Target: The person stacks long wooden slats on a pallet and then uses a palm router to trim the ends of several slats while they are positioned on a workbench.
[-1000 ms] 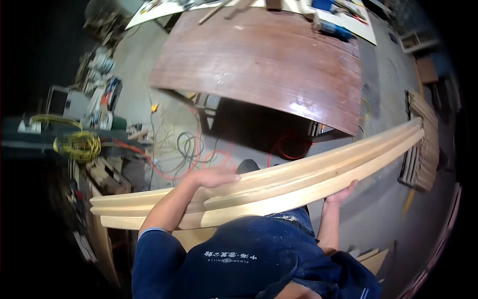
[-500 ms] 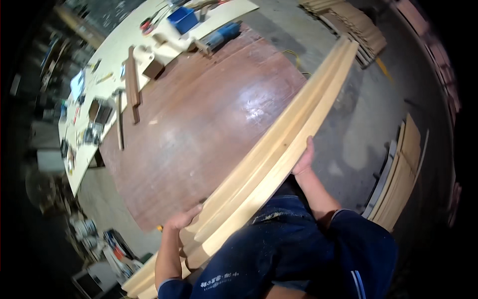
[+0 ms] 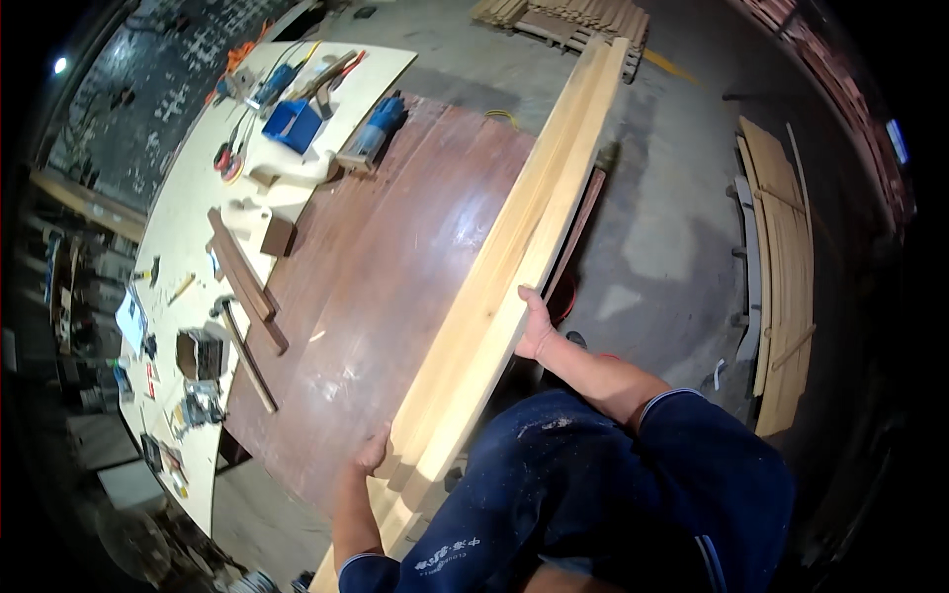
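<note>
Long pale wooden boards [image 3: 474, 326] lie together in a bundle, slanting from the lower left up to the far right across the edge of a reddish-brown tabletop [image 3: 366, 296]. My left hand [image 3: 372, 450] grips the bundle's left edge near its lower end, the fingers partly hidden by the wood. Farther up, my right hand [image 3: 535, 324] holds the right edge, thumb on top and the other fingers out of sight underneath. Whether the boards rest on the tabletop or hang just above it, I cannot tell.
On a cream-coloured board [image 3: 178, 326] to the left lie a hammer [image 3: 247, 351], brown wooden strips [image 3: 242, 272], a blue bin [image 3: 293, 126] and a blue power tool [image 3: 379, 130]. Stacked planks [image 3: 781, 287] stand on the floor at right, with more planks [image 3: 573, 25] at the far end.
The bundle has turned steeper in view, its far end shifting left. Both hands keep their hold. My right hand now appears farther left, and the whole view has turned with the table.
</note>
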Action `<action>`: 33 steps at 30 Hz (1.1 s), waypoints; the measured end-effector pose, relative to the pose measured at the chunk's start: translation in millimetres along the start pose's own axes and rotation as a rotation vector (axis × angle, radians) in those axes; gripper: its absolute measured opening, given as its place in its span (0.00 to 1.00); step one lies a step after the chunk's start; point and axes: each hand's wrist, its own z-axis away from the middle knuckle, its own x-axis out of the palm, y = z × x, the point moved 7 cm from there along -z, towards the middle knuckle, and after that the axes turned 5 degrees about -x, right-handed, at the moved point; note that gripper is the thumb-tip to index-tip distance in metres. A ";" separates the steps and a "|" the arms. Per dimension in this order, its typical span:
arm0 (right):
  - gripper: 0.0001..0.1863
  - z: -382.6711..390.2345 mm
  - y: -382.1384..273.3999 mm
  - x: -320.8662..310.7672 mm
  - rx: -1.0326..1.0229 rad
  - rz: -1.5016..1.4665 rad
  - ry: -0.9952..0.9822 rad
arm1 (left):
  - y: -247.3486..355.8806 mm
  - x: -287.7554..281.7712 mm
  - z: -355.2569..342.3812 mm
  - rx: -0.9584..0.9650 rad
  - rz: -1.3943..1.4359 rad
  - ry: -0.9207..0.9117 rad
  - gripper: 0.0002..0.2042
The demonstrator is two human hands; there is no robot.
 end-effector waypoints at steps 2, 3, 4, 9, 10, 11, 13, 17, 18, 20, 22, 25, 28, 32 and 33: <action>0.41 -2.6 11.4 -12.0 0.089 0.040 0.024 | 1.8 -11.2 1.1 0.011 -0.092 0.214 0.48; 0.37 -3.0 13.0 -19.6 0.123 0.069 0.083 | 13.0 -7.1 12.8 0.048 -0.113 0.170 0.49; 0.37 -2.0 11.4 -22.8 0.104 0.064 0.083 | 16.4 -8.3 11.2 0.059 -0.129 0.166 0.49; 0.35 25.7 4.8 4.6 0.230 0.581 0.090 | 0.7 -20.2 14.0 0.004 -0.228 0.214 0.53; 0.35 31.6 2.3 4.1 0.268 0.662 0.116 | 5.6 -15.6 22.0 0.000 -0.246 0.213 0.54; 0.35 33.6 0.8 1.3 0.270 0.655 0.136 | 13.7 -13.0 30.5 0.004 -0.271 0.228 0.54; 0.34 34.6 3.6 0.5 0.270 0.663 0.128 | 5.0 -21.8 20.4 0.009 -0.326 0.213 0.54; 0.34 34.6 10.9 1.0 0.286 0.669 0.096 | -18.1 -32.3 -0.7 0.055 -0.355 0.257 0.52; 0.34 33.5 12.2 -0.6 0.293 0.674 0.074 | -14.9 -34.3 -4.0 0.113 -0.372 0.292 0.51; 0.34 36.7 19.9 -7.7 0.312 0.691 0.062 | -22.7 -34.7 -6.3 0.153 -0.353 0.279 0.51; 0.34 36.3 25.9 -4.1 0.335 0.706 0.039 | -26.8 -38.8 -7.1 0.190 -0.330 0.277 0.51; 0.40 37.7 38.6 -10.0 0.488 0.966 -0.011 | -62.3 -63.5 -34.3 0.236 -0.328 0.314 0.51; 0.47 78.4 36.6 47.1 0.595 1.016 0.039 | -79.3 -73.2 -42.0 0.231 -0.533 0.313 0.52; 0.49 69.3 45.5 -14.9 0.798 1.086 0.146 | -74.8 -75.3 -28.6 0.115 -0.433 0.333 0.48; 0.47 68.9 46.8 -13.4 0.799 1.077 0.128 | -73.2 -73.1 -23.7 0.103 -0.439 0.305 0.46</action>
